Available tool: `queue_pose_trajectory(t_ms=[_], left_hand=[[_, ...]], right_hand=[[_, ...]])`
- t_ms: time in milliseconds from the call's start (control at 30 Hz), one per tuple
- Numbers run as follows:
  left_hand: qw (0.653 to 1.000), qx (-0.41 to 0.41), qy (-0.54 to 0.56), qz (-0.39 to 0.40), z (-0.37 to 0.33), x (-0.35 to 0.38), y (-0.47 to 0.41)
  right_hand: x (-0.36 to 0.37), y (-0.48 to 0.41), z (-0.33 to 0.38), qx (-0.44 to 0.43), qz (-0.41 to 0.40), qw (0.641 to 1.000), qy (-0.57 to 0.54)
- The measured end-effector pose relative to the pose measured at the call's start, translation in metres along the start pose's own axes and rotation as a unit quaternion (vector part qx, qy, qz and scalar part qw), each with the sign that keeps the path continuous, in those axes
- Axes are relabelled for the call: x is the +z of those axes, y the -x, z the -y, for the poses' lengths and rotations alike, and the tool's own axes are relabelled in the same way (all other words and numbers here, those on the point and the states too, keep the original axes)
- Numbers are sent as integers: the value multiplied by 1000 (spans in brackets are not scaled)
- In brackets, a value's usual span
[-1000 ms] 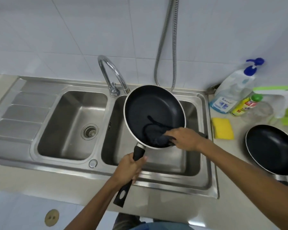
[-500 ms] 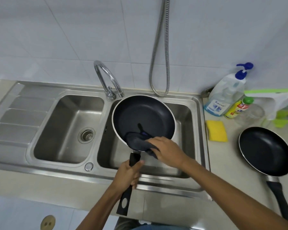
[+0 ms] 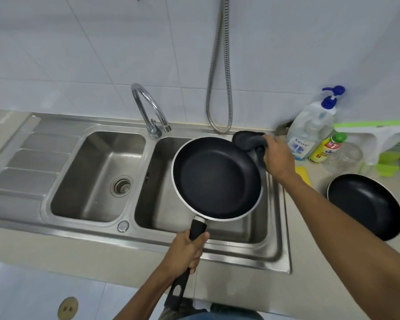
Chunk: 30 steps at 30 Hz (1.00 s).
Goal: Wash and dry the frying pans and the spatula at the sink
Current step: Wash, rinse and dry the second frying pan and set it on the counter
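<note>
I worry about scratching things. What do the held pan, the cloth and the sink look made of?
Held pan: likely metal with a matte black nonstick coating; a bare silvery rim shows. Cloth: soft dark grey fabric, perhaps microfibre; it bunches in the right hand. Sink: brushed stainless steel, by its dull grey sheen.

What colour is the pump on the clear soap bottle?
The clear soap bottle's pump is blue, clearest in the head view.

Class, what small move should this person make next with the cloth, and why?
Probably slide the cloth along the outer rim of the frying pan: the right hand holds it bunched at the far edge, while the left hand steadies the handle.
</note>
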<state>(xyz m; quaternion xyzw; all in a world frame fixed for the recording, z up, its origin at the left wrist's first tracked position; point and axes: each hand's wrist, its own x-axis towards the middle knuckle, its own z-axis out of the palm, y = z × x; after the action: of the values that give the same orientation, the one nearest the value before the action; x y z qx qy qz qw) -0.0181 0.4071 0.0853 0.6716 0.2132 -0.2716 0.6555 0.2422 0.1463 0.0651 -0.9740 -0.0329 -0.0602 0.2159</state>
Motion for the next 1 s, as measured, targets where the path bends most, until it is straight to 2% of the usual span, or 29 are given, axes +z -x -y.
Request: queue_pose_trajectory(t_ms=[133, 233, 433, 500, 567, 700, 733, 800, 833, 900, 933, 1000], left_hand=[[1000, -12, -3, -6, 5, 1, 1], [1000, -6, 3, -13, 5, 8, -2], [999, 12, 25, -25, 3, 22, -9], [999, 22, 23, -19, 5, 26, -13], [999, 25, 24, -16, 9, 30, -16], [999, 32, 30, -5, 13, 43, -17], [999, 31, 31, -9, 13, 46, -17], [999, 33, 34, -17, 13, 53, -18], [999, 38, 32, -20, 13, 56, -18], [998, 49, 21, -27, 12, 63, -17], [998, 51, 15, -33, 11, 67, -16], [997, 58, -5, -49, 10, 74, -15]], right_hand=[[-38, 11, -7, 25, -65, 997, -32], [-53, 52, -15, 12, -48, 998, -33], [-41, 174, -58, 58, -30, 998, 12], [-28, 206, -81, 90, 0, 995, 32], [-11, 233, -98, 107, 63, 989, 82], [2, 248, -96, 138, 142, 965, 170], [0, 245, -87, 152, 152, 961, 177], [-6, 242, -65, 150, 118, 963, 190], [-11, 243, -51, 133, 85, 971, 179], [-17, 255, -19, 91, 33, 991, 89], [-21, 263, -1, 89, 37, 995, 8], [-25, 282, 35, 135, 83, 974, -165]])
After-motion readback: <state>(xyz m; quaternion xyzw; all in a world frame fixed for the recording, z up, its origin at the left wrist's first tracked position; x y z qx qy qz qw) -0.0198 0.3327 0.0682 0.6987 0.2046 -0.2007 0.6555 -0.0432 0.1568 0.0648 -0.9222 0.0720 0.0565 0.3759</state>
